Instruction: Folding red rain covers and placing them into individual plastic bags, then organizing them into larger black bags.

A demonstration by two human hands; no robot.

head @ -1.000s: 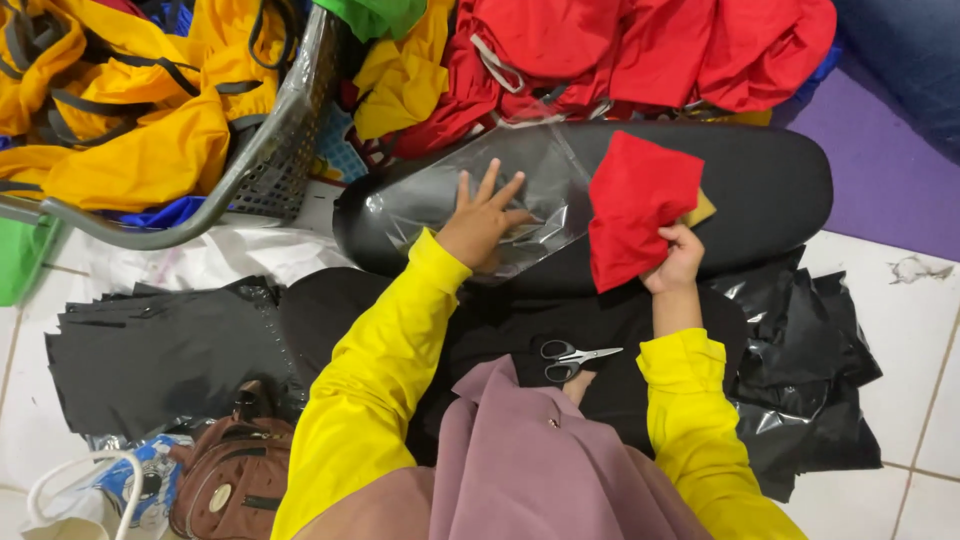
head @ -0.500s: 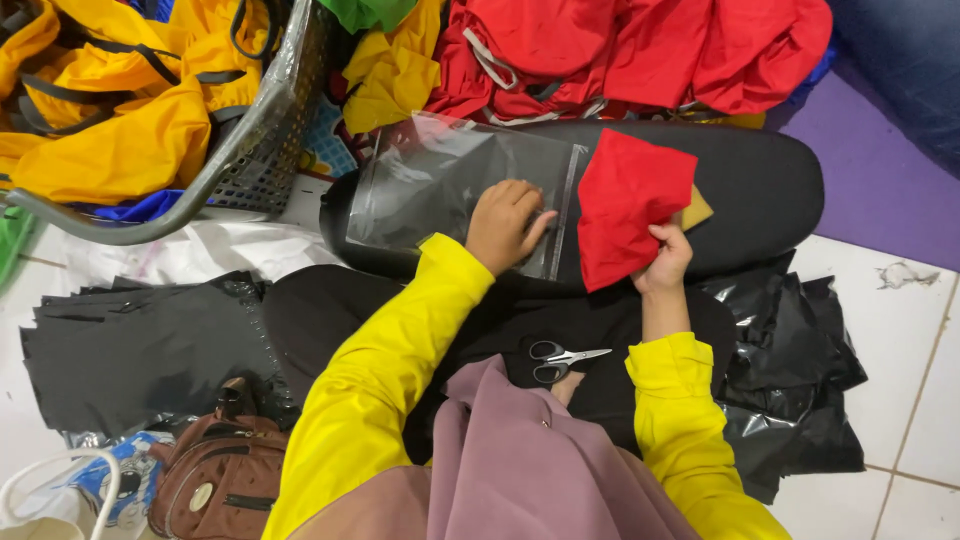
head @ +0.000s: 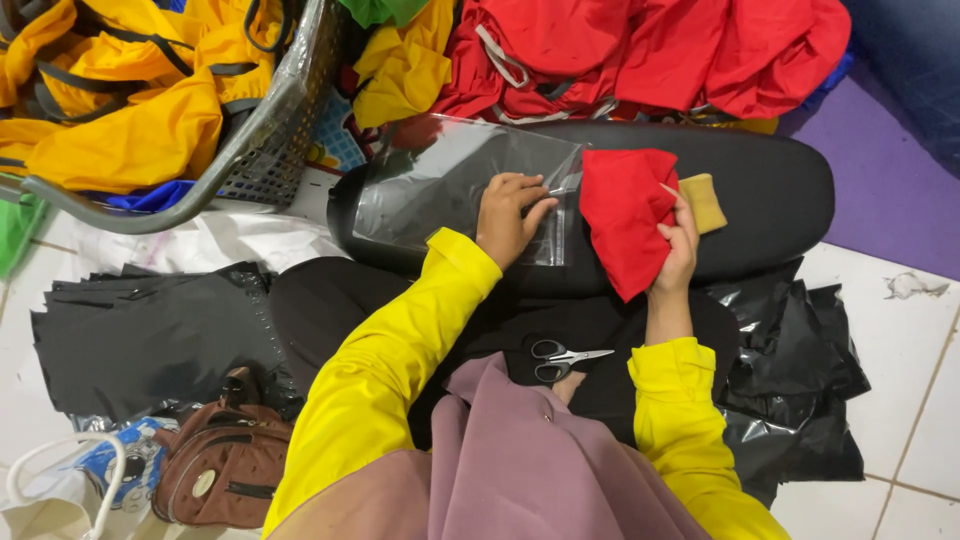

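Observation:
My left hand [head: 508, 215] rests on a clear plastic bag [head: 440, 185] that lies flat on a black cushion [head: 770, 195], fingers pinching the bag's open right edge. My right hand [head: 678, 245] holds a folded red cloth [head: 622, 215] upright just to the right of that edge. A small tan piece [head: 703, 200] shows behind the cloth. Both my sleeves are yellow. A pair of scissors [head: 560, 358] lies on my black-clad lap.
A grey basket [head: 250, 135] of yellow garments stands at the upper left. Red garments [head: 640, 50] are heaped behind the cushion. A stack of black plastic bags [head: 140, 335] lies on the left, crumpled black plastic [head: 800, 390] on the right, a brown bag [head: 225, 465] at the lower left.
My left hand slid right along the clear bag to its open edge. The red cloth stays in my right hand, close to the opening.

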